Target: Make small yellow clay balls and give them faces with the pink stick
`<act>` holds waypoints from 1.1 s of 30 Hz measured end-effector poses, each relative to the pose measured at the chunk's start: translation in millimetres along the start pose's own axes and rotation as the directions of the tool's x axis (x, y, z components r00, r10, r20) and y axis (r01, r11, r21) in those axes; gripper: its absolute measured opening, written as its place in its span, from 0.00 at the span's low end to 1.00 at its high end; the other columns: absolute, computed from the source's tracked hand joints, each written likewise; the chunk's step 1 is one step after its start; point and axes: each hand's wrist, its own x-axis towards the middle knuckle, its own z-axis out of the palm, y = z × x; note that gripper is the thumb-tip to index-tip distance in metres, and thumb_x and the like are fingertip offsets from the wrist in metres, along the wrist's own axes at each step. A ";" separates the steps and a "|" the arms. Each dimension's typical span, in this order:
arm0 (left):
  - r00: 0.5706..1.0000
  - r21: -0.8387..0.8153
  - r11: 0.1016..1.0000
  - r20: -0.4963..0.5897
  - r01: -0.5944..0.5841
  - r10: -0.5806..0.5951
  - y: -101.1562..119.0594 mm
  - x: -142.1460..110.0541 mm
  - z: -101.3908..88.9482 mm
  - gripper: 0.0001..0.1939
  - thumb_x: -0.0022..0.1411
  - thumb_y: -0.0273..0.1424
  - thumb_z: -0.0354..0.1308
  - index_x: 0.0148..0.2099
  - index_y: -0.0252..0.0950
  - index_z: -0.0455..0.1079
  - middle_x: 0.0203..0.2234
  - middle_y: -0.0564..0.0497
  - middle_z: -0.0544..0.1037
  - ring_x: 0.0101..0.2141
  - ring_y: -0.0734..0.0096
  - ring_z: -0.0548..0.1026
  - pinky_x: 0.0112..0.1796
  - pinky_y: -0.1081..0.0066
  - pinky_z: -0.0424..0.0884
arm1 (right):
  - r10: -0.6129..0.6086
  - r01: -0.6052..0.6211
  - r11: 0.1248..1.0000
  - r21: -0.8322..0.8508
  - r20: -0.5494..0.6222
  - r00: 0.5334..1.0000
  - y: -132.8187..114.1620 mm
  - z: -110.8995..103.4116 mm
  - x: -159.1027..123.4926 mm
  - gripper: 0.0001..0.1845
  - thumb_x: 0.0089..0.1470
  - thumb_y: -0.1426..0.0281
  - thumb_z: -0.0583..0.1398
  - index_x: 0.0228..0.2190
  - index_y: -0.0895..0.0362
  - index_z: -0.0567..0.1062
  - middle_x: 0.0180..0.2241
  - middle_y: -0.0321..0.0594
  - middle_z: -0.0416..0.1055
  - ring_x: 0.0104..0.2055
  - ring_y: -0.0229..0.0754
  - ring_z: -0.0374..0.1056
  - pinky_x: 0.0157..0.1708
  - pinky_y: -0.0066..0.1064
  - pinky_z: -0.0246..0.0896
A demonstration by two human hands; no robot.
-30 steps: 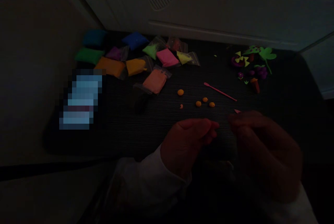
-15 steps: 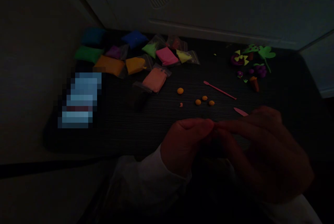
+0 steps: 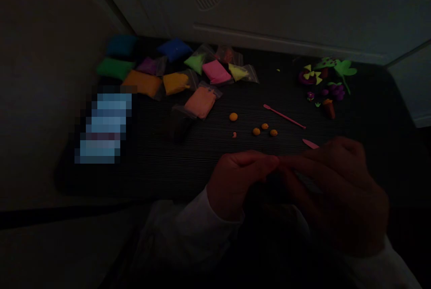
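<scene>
From here, I see the left hand (image 3: 232, 183) and right hand (image 3: 346, 203) meet, each grip pinched closed, contents impossible to tell. At the fingertips' eleven o'clock, smooth, rounded orange clay-like balls (image 3: 256, 131) on the dark, fine-lined table (image 3: 202, 154) look light and squashable, best taken gently by their sides.
</scene>
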 end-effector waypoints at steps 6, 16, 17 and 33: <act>1.000 0.074 0.997 0.003 0.001 -0.001 -1.3 5.1 0.5 0.13 0.49 0.36 0.61 0.19 0.34 0.70 0.17 0.56 0.67 0.23 0.79 0.64 0.27 0.75 0.59 | 0.007 -0.007 1.000 -0.002 0.003 1.000 7.2 6.2 -8.2 0.06 0.46 0.74 0.61 0.30 0.56 0.71 0.25 0.37 0.72 0.27 0.41 0.65 0.34 0.43 0.55; 0.996 0.238 0.970 -0.061 -0.043 0.060 -3.4 7.3 -1.0 0.11 0.52 0.40 0.58 0.33 0.39 0.76 0.20 0.55 0.72 0.23 0.78 0.67 0.26 0.75 0.65 | 0.293 -0.261 0.910 0.323 -0.055 0.954 17.0 13.1 -20.6 0.06 0.46 0.76 0.60 0.30 0.56 0.72 0.27 0.35 0.69 0.30 0.36 0.65 0.32 0.32 0.60; 0.991 0.300 0.951 -0.083 -0.079 0.109 0.4 6.3 -2.0 0.12 0.52 0.39 0.57 0.35 0.39 0.76 0.22 0.55 0.74 0.23 0.77 0.68 0.27 0.75 0.66 | 0.338 -0.299 0.882 0.363 -0.046 0.940 18.3 13.2 -21.4 0.06 0.46 0.76 0.60 0.30 0.55 0.72 0.26 0.34 0.68 0.30 0.36 0.65 0.30 0.30 0.60; 0.724 0.963 -0.232 0.255 -0.134 0.641 15.2 29.2 -18.4 0.14 0.56 0.35 0.55 0.43 0.35 0.71 0.37 0.48 0.76 0.40 0.61 0.70 0.42 0.60 0.65 | 0.567 -0.489 0.511 0.707 0.151 0.810 36.0 27.4 -36.8 0.02 0.48 0.71 0.59 0.26 0.52 0.72 0.25 0.33 0.67 0.29 0.35 0.63 0.27 0.27 0.58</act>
